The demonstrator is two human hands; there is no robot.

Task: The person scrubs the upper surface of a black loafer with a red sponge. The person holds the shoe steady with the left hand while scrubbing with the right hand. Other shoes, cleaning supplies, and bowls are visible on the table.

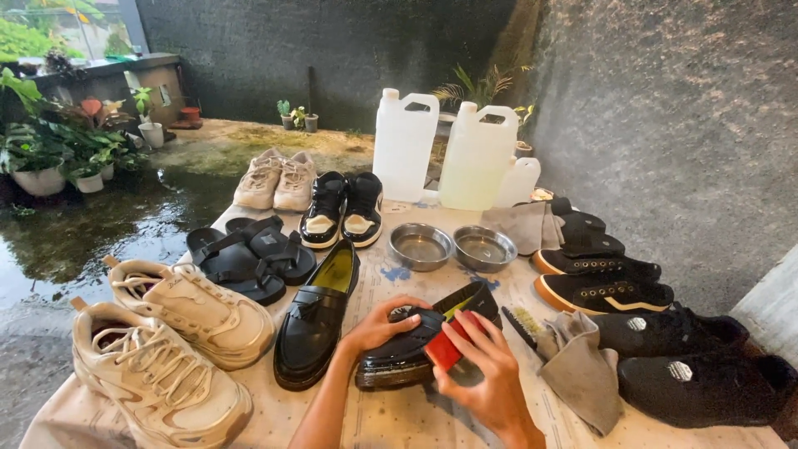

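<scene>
From the head camera, the left hand (378, 326) lies over the toe and vamp of a glossy black loafer (416, 341) resting on its side on the surface (399, 416), its fingers spread and pressing down to hold the shoe steady. The right hand (486, 370) has a closed grip on a red brush (445, 349), pressed against the side of that loafer near its middle. The shoe sits at the near centre of the surface, just right of its upright mate (320, 320).

The held loafer shines where the brush meets it, though I cannot tell how much of it has been covered. Its mate looks glossy as well. The rest appear untouched: two cream trainers (179, 333) at the left, black sandals (249, 254), black-and-white high-tops (342, 209), beige sneakers (274, 180) and black sneakers (607, 283) at the right.

A grey cloth (578, 370) and a small bristle brush (524, 324) lie just beside the right hand. Two metal bowls (453, 247) sit beyond, and white jugs (440, 150) stand at the far edge.
</scene>
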